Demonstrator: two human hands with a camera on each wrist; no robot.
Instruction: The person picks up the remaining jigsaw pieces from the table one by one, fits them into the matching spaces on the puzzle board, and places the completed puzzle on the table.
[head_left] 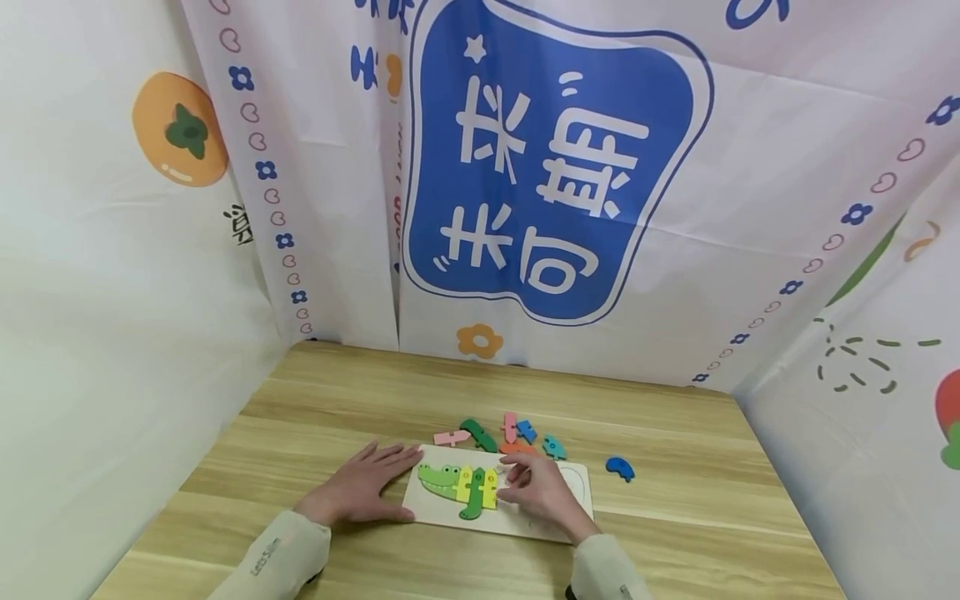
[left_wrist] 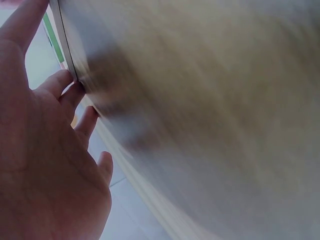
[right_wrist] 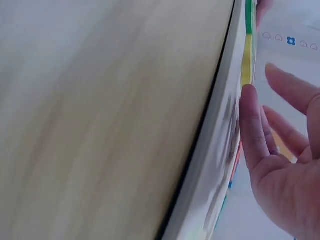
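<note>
A pale wooden puzzle board (head_left: 510,525) lies on the table. Fitted in its left half are a light green crocodile head (head_left: 438,478), yellow pieces (head_left: 490,492) and a dark green piece (head_left: 476,495) with a foot. My left hand (head_left: 360,485) rests at the board's left edge, fingers spread, fingertips touching its side in the left wrist view. Over the board's middle, my right hand (head_left: 542,493) has its fingers bent beside the rightmost yellow piece. In the right wrist view, one fingertip (right_wrist: 249,92) touches the board near the yellow; nothing shows between the fingers.
Behind the board lie loose pieces: pink (head_left: 451,437), dark green (head_left: 478,435), another pink (head_left: 510,427), blue (head_left: 527,431), orange (head_left: 517,449) and teal (head_left: 555,447). A curved blue piece (head_left: 619,468) sits to the right. Printed cloth (head_left: 345,275) walls surround the wooden table (head_left: 690,500).
</note>
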